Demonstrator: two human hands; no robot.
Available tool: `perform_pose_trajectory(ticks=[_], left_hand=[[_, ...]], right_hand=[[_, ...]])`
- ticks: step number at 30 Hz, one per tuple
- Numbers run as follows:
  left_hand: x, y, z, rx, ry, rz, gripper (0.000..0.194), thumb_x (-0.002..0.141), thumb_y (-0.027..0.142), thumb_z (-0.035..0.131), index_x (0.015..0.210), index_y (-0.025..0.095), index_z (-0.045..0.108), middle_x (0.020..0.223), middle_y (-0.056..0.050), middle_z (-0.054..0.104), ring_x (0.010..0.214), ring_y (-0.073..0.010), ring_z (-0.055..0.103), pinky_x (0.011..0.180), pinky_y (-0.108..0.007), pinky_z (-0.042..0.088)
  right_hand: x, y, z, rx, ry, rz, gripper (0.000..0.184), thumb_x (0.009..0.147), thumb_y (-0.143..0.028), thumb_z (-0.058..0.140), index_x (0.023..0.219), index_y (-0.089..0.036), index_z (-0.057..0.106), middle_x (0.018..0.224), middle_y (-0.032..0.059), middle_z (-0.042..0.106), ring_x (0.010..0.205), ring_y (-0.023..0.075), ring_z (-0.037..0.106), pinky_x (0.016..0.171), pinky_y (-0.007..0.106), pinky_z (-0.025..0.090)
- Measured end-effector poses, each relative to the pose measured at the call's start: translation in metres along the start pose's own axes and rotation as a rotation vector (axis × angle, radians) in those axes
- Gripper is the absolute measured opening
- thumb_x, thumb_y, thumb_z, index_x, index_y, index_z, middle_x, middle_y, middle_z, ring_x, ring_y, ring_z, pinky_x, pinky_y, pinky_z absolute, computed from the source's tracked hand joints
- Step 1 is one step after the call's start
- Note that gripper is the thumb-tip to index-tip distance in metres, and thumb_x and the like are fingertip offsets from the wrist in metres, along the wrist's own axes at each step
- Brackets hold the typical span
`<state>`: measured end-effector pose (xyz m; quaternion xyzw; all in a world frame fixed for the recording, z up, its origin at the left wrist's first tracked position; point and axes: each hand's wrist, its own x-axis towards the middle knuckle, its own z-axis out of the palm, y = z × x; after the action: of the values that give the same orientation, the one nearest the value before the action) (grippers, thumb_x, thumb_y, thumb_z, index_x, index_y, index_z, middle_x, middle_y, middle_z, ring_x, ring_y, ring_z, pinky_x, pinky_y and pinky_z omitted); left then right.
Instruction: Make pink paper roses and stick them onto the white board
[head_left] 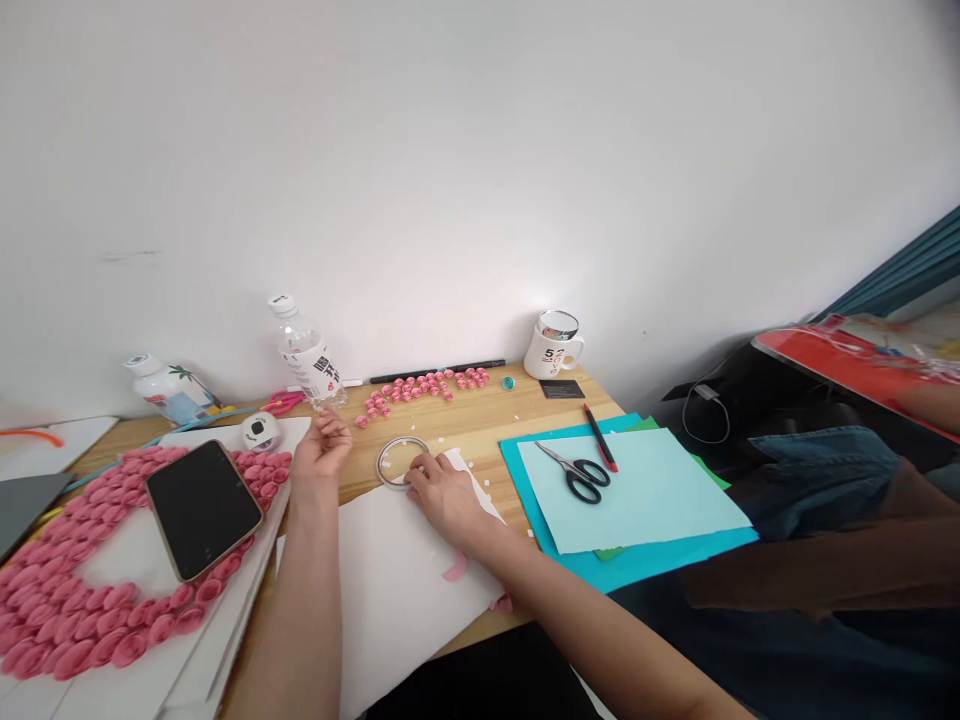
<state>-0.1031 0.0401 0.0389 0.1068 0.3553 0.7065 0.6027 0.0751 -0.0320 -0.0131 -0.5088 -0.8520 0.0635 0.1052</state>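
My right hand (442, 495) rests over a white sheet of paper (390, 590), its fingertips closed on the near edge of a thin roll of tape (379, 468). My left hand (324, 447) is raised left of the roll, in front of a clear plastic bottle (307, 360). Its thumb and fingers are pressed together; anything between them is too small to make out. A curved pink paper strip (455, 569) lies by my right wrist. Small white bits are scattered around the roll. Behind it sit several small pink paper rolls (409, 390).
A phone (204, 510) lies on a ring of pink paper roses (97, 625) at left. Black-handled scissors (583, 480) and a red-and-black pen (600, 438) rest on pale blue paper (637, 510) at right. A mug (551, 350) stands by the wall. Another person sits at far right.
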Motion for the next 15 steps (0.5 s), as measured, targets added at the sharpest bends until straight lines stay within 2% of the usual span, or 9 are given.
perform_pose_trajectory(ticks=[4,6,8,10,12,13,15], left_hand=[[-0.012,0.020,0.012,-0.038,-0.053,0.029,0.028,0.082,-0.003,0.035,0.072,0.013,0.054,0.049,0.006,0.042,0.038,-0.0010,0.038,0.039,-0.009,0.034],[-0.022,0.019,0.013,0.065,-0.046,0.079,0.017,0.079,0.002,0.045,0.074,0.013,0.057,0.052,0.004,0.049,0.043,-0.0016,0.044,0.043,-0.010,0.036],[-0.033,0.011,0.007,0.368,-0.027,0.231,0.006,0.073,0.015,0.059,0.078,0.013,0.061,0.057,0.002,0.056,0.051,-0.0069,0.053,0.050,-0.017,0.044],[-0.042,-0.002,-0.005,0.816,-0.076,0.325,0.024,0.064,0.029,0.070,0.082,0.014,0.064,0.062,-0.001,0.061,0.057,-0.0123,0.056,0.057,-0.025,0.047],[-0.050,-0.013,-0.020,1.234,-0.138,0.304,0.037,0.055,0.034,0.075,0.086,0.016,0.066,0.078,-0.006,0.066,0.069,-0.0190,0.060,0.065,-0.032,0.047],[-0.052,-0.018,-0.027,1.388,-0.163,0.282,0.042,0.050,0.034,0.077,0.087,0.017,0.066,0.085,-0.008,0.067,0.075,-0.0226,0.061,0.069,-0.035,0.047],[-0.056,-0.024,-0.038,1.565,-0.283,0.333,0.053,0.048,0.034,0.079,0.097,0.020,0.064,0.096,-0.009,0.066,0.090,-0.0269,0.060,0.078,-0.038,0.044]], right_hand=[[-0.002,-0.001,0.007,0.076,0.046,0.099,0.016,0.090,-0.026,0.044,0.098,-0.023,0.059,0.113,0.0054,0.057,0.093,0.0214,0.051,0.060,0.027,0.044],[-0.003,-0.004,0.008,0.120,0.066,0.136,0.015,0.089,-0.025,0.047,0.095,-0.024,0.060,0.112,0.0035,0.058,0.093,0.0210,0.053,0.061,0.027,0.043],[-0.003,-0.005,0.004,0.183,0.090,0.148,0.013,0.087,-0.023,0.050,0.094,-0.024,0.060,0.111,0.0024,0.060,0.092,0.0200,0.054,0.062,0.026,0.042],[-0.005,-0.001,-0.004,0.272,0.131,0.152,0.012,0.086,-0.021,0.052,0.094,-0.023,0.061,0.107,0.0019,0.062,0.088,0.0170,0.057,0.063,0.024,0.042],[-0.012,0.012,-0.016,0.339,0.211,0.187,0.013,0.086,-0.020,0.050,0.092,-0.022,0.061,0.100,0.0020,0.064,0.080,0.0135,0.059,0.064,0.022,0.041],[-0.018,0.022,-0.022,0.338,0.276,0.228,0.014,0.087,-0.020,0.048,0.090,-0.021,0.062,0.094,0.0018,0.065,0.079,0.0131,0.060,0.064,0.022,0.040],[-0.035,0.049,-0.032,0.259,0.406,0.373,0.015,0.087,-0.023,0.049,0.085,-0.020,0.063,0.089,0.0028,0.066,0.072,0.0136,0.060,0.061,0.022,0.038]])
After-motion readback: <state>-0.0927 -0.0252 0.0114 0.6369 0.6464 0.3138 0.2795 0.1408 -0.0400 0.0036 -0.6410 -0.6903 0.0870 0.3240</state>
